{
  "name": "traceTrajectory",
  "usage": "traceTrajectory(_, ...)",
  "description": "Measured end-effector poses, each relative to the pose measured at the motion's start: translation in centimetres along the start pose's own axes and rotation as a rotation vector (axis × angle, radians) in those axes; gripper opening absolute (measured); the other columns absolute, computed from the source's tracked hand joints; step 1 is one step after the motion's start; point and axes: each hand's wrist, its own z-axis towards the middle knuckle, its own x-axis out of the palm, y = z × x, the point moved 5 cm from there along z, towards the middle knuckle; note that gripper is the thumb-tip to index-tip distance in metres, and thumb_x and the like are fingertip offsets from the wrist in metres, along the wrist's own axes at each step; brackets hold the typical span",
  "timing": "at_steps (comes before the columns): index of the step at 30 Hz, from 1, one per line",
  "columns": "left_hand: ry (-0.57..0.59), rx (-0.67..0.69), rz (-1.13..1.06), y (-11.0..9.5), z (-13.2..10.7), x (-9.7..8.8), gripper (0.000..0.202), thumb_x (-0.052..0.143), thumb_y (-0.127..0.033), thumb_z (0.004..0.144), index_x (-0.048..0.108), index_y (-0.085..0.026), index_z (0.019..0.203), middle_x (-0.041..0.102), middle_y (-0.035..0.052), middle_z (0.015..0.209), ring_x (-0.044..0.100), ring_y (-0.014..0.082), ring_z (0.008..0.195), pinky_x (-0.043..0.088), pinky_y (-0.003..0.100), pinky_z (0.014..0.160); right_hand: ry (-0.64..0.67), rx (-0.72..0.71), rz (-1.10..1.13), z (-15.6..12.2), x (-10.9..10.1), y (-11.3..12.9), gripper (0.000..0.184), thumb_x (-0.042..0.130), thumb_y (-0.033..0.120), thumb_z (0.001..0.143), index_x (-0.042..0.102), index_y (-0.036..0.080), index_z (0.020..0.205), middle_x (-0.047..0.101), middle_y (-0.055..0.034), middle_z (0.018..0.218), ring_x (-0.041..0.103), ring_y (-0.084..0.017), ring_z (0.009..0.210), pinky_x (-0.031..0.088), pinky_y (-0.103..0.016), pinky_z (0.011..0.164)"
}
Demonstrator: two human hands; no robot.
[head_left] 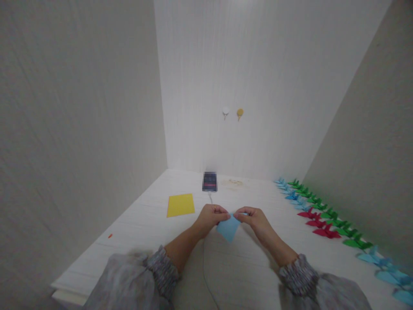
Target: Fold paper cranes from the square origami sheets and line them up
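Observation:
A sheet of light blue origami paper (229,229) hangs between my two hands over the white table, one corner pointing down toward me. My left hand (211,217) pinches its upper left edge between thumb and fingers; a ring shows on one finger. On the upper right edge, my right hand (253,216) pinches the paper the same way. The two thumbs are close together near the top of the sheet. Whether the paper is folded at the top is hidden by my fingers.
Left of my hands lies yellow square paper (180,205). Behind them a phone (210,181) leans near the wall, its white cable (206,275) running toward me. Rows of folded paper cranes, green (329,214), red (318,224) and blue (392,275), line the right side. A small orange scrap (110,236) lies far left.

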Motion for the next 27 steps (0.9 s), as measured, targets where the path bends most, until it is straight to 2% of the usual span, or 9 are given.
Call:
traceTrajectory(9,0.064,-0.007,-0.01,0.31,-0.02,0.31,0.031,0.065,-0.035,0.052,0.058,-0.01,0.069,0.053,-0.0016,0.052,0.041,0.0053,0.044,0.028,0.019,0.044,0.022,-0.023,-0.031,0.0,0.07,-0.09,0.019,0.062,0.033,0.06,0.066,0.015,0.065,0.063,-0.0016,0.062,0.054,-0.015,0.06,0.039,-0.026,0.062)
traceTrajectory(17,0.02,0.02,0.02,-0.08,-0.18,0.11,0.029,0.066,-0.034,0.051,0.061,-0.009,0.066,0.055,0.0001,0.054,0.041,0.0064,0.046,0.028,0.02,0.046,0.024,0.024,0.035,-0.11,0.08,0.05,0.02,0.064,0.033,0.057,0.068,0.015,0.064,0.066,-0.0029,0.063,0.056,-0.016,0.062,0.04,-0.027,0.065)
traceTrajectory(27,0.018,0.003,0.008,-0.22,-0.29,0.28,0.03,0.068,-0.035,0.049,0.061,-0.01,0.064,0.053,-0.0005,0.051,0.04,0.0065,0.045,0.029,0.02,0.045,0.149,0.037,0.092,-0.13,-0.09,-0.1,0.03,0.058,0.04,0.065,0.069,0.013,0.068,0.066,-0.005,0.061,0.057,-0.016,0.059,0.041,-0.028,0.065)
